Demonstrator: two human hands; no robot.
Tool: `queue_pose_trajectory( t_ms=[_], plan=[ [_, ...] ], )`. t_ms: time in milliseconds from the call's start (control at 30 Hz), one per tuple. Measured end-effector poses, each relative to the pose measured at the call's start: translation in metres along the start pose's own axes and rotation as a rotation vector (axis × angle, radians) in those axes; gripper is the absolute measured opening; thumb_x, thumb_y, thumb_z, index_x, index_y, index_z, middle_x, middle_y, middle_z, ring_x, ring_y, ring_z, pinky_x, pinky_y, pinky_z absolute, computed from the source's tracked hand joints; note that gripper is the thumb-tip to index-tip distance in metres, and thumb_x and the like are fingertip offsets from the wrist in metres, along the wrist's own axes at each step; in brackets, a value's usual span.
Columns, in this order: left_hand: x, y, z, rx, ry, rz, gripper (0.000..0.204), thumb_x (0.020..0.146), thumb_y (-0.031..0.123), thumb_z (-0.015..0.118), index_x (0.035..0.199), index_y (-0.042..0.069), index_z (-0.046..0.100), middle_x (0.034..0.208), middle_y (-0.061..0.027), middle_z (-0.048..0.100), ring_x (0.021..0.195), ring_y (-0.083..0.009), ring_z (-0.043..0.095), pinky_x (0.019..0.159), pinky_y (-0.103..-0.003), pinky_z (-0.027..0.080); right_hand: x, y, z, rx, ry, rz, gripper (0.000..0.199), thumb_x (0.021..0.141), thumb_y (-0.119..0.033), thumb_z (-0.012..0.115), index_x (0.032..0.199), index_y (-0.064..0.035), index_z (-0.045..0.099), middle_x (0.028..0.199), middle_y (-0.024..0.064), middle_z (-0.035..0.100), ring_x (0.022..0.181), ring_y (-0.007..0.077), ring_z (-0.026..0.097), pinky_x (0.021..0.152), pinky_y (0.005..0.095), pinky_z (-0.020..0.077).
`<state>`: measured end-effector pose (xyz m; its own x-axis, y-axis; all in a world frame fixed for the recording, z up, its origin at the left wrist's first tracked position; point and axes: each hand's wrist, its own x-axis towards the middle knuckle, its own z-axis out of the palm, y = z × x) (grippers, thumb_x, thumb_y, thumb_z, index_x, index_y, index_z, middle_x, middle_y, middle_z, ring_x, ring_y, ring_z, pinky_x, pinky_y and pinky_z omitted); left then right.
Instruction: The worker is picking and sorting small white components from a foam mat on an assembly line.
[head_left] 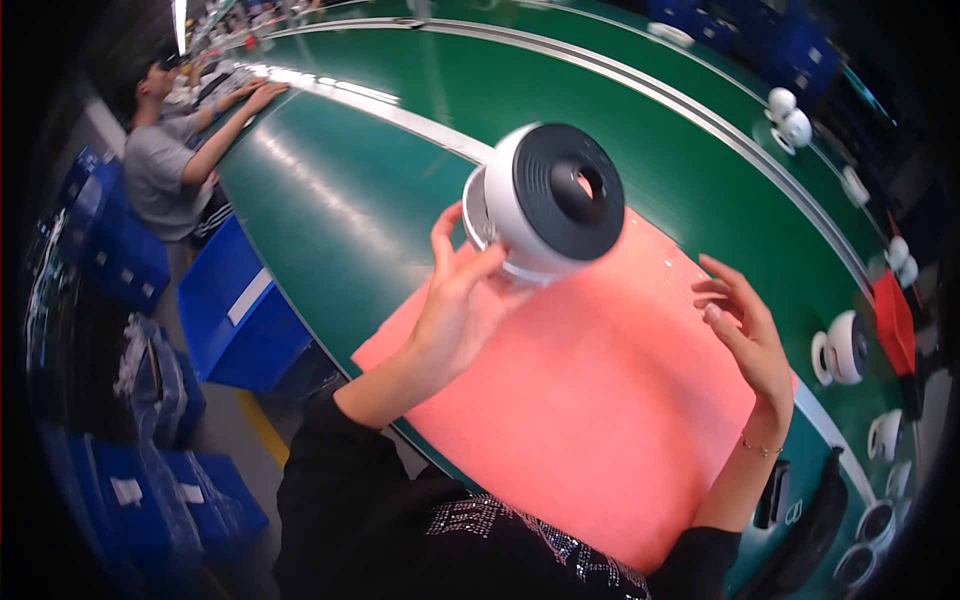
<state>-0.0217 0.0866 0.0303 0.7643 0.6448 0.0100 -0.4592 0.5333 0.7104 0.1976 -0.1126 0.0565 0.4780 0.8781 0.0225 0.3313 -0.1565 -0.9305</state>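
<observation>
My left hand (pixel 462 305) grips a round white housing (pixel 510 215), shaped like a small security camera, from below and its left side. Its dark grey face (pixel 540 195) has ringed grooves and a raised centre with an opening, and it is turned up and to the right. The housing is held above the far part of a pink mat (pixel 570 420). Over the mat's right edge hovers my right hand (pixel 750 335), apart from the housing, its fingers loosely curled and spread with nothing in them.
Beyond the mat runs a green conveyor (pixel 640 130); a similar white unit (pixel 840 350) stands on it at right, near a red bin (pixel 890 310). A dark strap-like object (pixel 810 530) lies lower right. Blue crate (pixel 240 310) at left; another person (pixel 165 150) works farther off.
</observation>
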Motion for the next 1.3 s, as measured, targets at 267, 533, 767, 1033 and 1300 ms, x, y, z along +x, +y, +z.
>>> queue_pose_trajectory(
  t_ms=[267, 533, 767, 1033, 1300],
  plan=[
    [0.096, 0.042, -0.075, -0.086, 0.464, 0.526, 0.068, 0.085, 0.008, 0.059, 0.129, 0.025, 0.009, 0.142, -0.0141, 0.015, 0.129, -0.0298, 0.027, 0.103, -0.056, 0.029, 0.038, 0.064, 0.029, -0.361, 0.046, 0.049, 0.034, 0.083, -0.011, 0.06, 0.116, -0.0046, 0.057, 0.102, 0.0091, 0.058, 0.088, 0.0184, 0.056, 0.079, 0.0295, 0.0467],
    [0.141, 0.078, -0.165, -0.109, 0.75, 0.768, 0.074, 0.083, 0.014, 0.064, 0.13, 0.025, 0.009, 0.143, -0.0077, 0.008, 0.129, -0.0299, 0.023, 0.1, -0.057, 0.033, 0.054, 0.075, 0.058, -0.489, 0.15, -0.086, 0.022, 0.082, -0.007, 0.059, 0.104, -0.0041, 0.061, 0.092, 0.0075, 0.056, 0.083, 0.0193, 0.057, 0.075, 0.0298, 0.0469],
    [0.149, 0.068, -0.158, -0.003, 0.843, 0.469, 0.091, 0.079, 0.027, 0.07, 0.136, 0.02, -0.001, 0.139, -0.0138, 0.007, 0.129, -0.0282, 0.021, 0.102, -0.056, 0.032, 0.055, 0.062, 0.068, -0.578, 0.25, -0.312, 0.016, 0.079, -0.001, 0.055, 0.094, -0.0006, 0.061, 0.092, 0.0095, 0.057, 0.083, 0.0214, 0.058, 0.074, 0.0309, 0.0464],
    [0.087, -0.032, 0.015, 0.856, -0.119, -0.24, 0.065, 0.084, 0.025, 0.06, 0.13, 0.013, 0.015, 0.126, -0.0138, 0.017, 0.12, -0.0261, 0.035, 0.087, -0.038, 0.043, 0.011, -0.018, 0.006, 0.023, -0.637, -0.336, 0.023, 0.08, -0.014, 0.053, 0.094, 0.0016, 0.061, 0.086, 0.0099, 0.064, 0.083, 0.0196, 0.062, 0.07, 0.0309, 0.0483],
    [0.015, -0.155, 0.017, 0.81, -0.758, 0.165, 0.062, 0.077, 0.007, 0.059, 0.125, 0.001, 0.02, 0.12, -0.021, 0.025, 0.117, -0.0371, 0.042, 0.094, -0.041, 0.043, -0.019, -0.015, -0.016, -0.032, -0.622, -0.262, 0.022, 0.079, -0.015, 0.053, 0.092, 0.0012, 0.061, 0.084, 0.0104, 0.063, 0.082, 0.0203, 0.061, 0.069, 0.0319, 0.0479]
  ],
)
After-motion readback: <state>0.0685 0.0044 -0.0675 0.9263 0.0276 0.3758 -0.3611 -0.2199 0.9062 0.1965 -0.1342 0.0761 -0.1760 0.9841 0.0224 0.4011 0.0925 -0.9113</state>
